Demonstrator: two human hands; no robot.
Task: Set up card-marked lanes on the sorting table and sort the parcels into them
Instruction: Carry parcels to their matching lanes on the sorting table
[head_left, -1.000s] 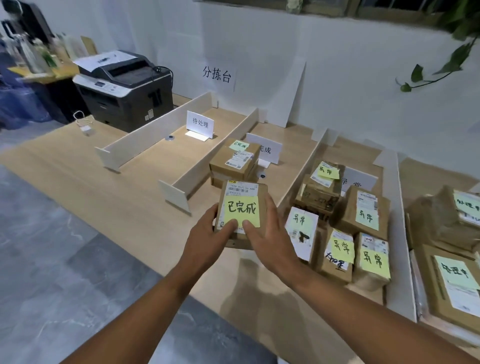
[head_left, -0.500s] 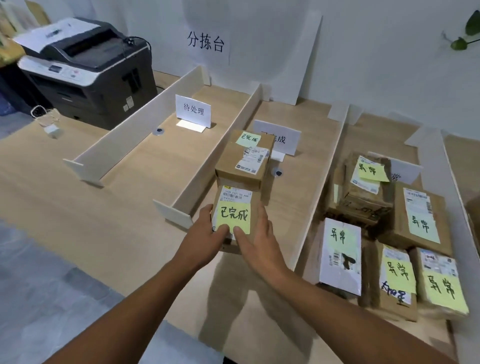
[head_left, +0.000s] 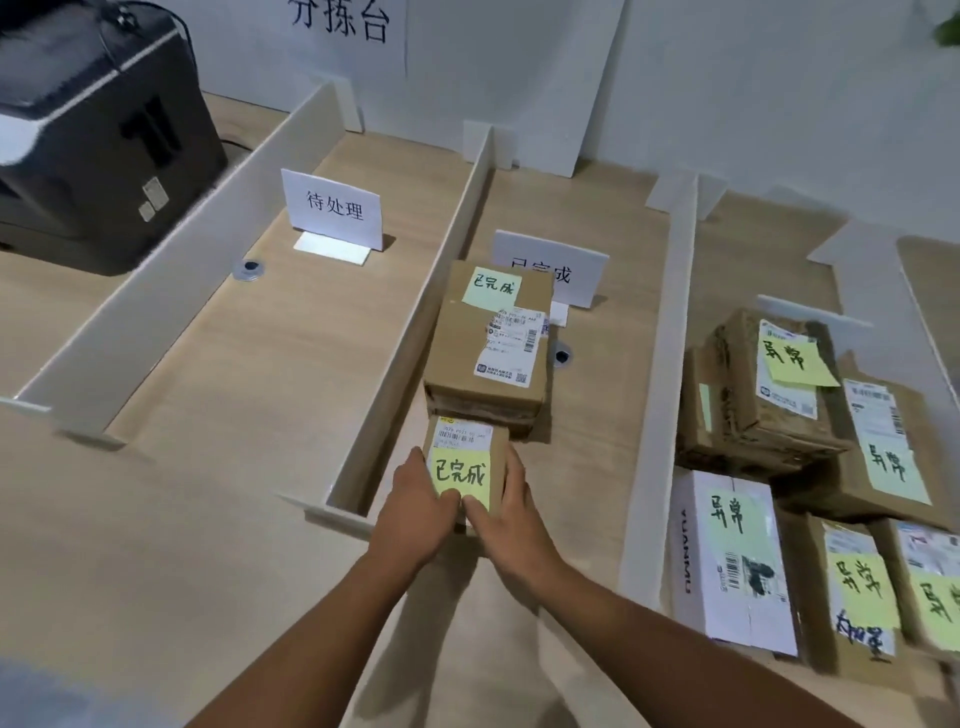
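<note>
Though half-hidden by parcel (head_left: 491, 338) (card (head_left: 563, 270)), legible.

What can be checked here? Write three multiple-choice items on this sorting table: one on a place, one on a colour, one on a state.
1. In which lane is the small parcel held by both hands?
A. the lane with the 待处理 card
B. the lane with the 已完成 card
C. the lane with the 异常 parcels

2. What colour is the note on the held parcel?
A. yellow
B. pink
C. blue

3. What is the state of the 待处理 lane?
A. stacked with parcels
B. holds one parcel
C. holds no parcels

Answers:
1 B: the left hand and right hand hold it just in front of the larger 已完成 parcel, in the lane with the 已完成 card.
2 A: its sticky note is yellow.
3 C: only the 待处理 card stands there.
</note>
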